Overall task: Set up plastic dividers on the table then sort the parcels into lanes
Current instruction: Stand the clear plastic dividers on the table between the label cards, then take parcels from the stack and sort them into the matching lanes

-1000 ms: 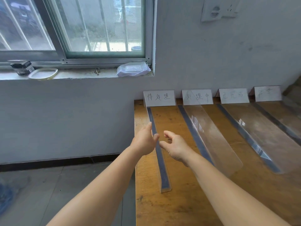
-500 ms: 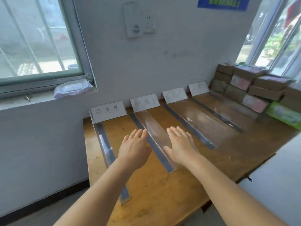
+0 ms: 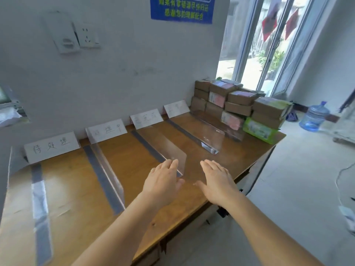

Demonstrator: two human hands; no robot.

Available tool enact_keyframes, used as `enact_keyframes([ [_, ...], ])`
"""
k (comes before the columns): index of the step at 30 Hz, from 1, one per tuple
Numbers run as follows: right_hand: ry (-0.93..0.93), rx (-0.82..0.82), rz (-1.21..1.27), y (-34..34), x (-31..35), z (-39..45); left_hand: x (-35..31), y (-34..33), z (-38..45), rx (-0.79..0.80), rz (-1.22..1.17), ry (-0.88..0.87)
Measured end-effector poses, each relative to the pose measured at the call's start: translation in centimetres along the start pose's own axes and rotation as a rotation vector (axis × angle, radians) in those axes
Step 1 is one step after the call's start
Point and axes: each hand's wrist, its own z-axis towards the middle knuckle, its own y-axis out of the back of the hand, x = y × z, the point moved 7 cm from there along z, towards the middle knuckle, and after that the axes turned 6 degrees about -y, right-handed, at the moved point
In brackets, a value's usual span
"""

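1. Wooden table (image 3: 240,160) stands against a grey wall; we take the third divider (image 3: 163,148) from the wall-side window end as our landmark.
2. Clear plastic dividers stand upright in a row, their long axes running from the paper labels (image 3: 146,118) toward us; the landmark's near end lies between our hands.
3. Our left hand (image 3: 163,181) hovers flat, fingers spread, just left of that near end, perhaps brushing it; we cannot tell for certain.
4. Our right hand (image 3: 217,181) is equally loose and empty, just right of the landmark.
5. Parcels (image 3: 238,104) sit stacked beyond the last divider (image 3: 211,135), well to the landmark's right; so we judge the right hand nearer for the first pick; the lanes hold nothing yet.
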Motion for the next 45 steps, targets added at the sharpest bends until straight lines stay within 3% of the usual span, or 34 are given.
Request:
enact_keyframes([
  [10, -0.047, -0.091, 0.040, 5.6, -14.0, 1.6, -13.2, -4.1, 8.4, -0.038, -0.077, -0.085],
  [14, -0.121, -0.164, 0.080, 8.6, -20.8, 5.2, -18.2, -5.6, 15.3, -0.022, -0.101, -0.160],
  [19, -0.110, -0.226, 0.120, 9.6, -21.7, 5.9, -18.6, -6.1, 17.4, -0.031, -0.099, -0.188],
  [35, -0.276, -0.337, 0.154, 17.9, -36.9, 22.5, -26.4, -10.3, 40.8, 0.000, -0.149, -0.305],
  [45, -0.248, -0.350, 0.268, 20.8, -46.4, 31.0, -28.8, -14.0, 47.9, 0.013, -0.146, -0.130],
])
